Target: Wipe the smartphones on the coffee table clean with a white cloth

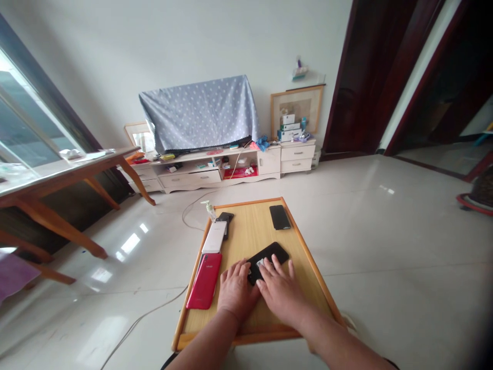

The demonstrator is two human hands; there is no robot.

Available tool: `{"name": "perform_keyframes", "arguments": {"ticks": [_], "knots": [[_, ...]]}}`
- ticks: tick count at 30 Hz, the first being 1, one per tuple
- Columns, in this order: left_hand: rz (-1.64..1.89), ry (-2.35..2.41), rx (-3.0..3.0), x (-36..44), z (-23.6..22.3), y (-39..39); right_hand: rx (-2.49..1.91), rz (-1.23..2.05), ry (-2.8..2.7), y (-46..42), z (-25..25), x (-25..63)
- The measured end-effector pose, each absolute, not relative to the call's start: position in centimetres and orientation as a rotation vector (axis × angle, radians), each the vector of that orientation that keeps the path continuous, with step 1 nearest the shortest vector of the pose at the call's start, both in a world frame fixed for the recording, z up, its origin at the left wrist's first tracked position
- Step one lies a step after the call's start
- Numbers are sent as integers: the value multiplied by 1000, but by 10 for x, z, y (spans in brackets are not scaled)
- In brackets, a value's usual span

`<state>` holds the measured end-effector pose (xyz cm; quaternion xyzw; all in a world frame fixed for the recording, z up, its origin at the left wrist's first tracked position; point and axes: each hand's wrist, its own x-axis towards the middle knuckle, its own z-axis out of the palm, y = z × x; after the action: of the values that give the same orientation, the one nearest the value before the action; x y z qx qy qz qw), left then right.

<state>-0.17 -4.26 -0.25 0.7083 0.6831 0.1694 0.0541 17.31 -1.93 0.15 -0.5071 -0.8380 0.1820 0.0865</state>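
A black smartphone (275, 252) lies at a slant on the small wooden table, dark face up. My left hand (235, 290) grips its left end, with the fingers bent at the edge and the thumb partly hidden. Pressed on the phone's face, my right hand (283, 290) holds a small white tissue-like piece (261, 262) under its fingertips, the other fingers spread. Left of my hands a red phone (205, 281) lies back up. Beyond it are a white phone (214, 237) and a black phone (227, 218), partly overlapping. Another dark phone (280, 217) rests at the far right.
A pump bottle (210, 209) stands at the far left corner of the wooden table (252, 218). A cable (142, 314) runs over the tiled floor. A larger table (50, 177) is at left. Against the wall stands a white cabinet (191, 179) beneath a cloth-covered shape (200, 115).
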Motion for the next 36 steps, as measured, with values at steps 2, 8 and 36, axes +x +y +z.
{"name": "perform_keyframes", "arguments": {"ticks": [2,8,36], "knots": [[525,2089,2152,-1,-3,-43,-1612,490,-2458,-16,-1,179],[525,2098,2147,2,2,-45,-1922,372,-2336,-1,-6,206],[503,2095,2102,2,3,-45,-1488,528,-1928,6,9,209]]}}
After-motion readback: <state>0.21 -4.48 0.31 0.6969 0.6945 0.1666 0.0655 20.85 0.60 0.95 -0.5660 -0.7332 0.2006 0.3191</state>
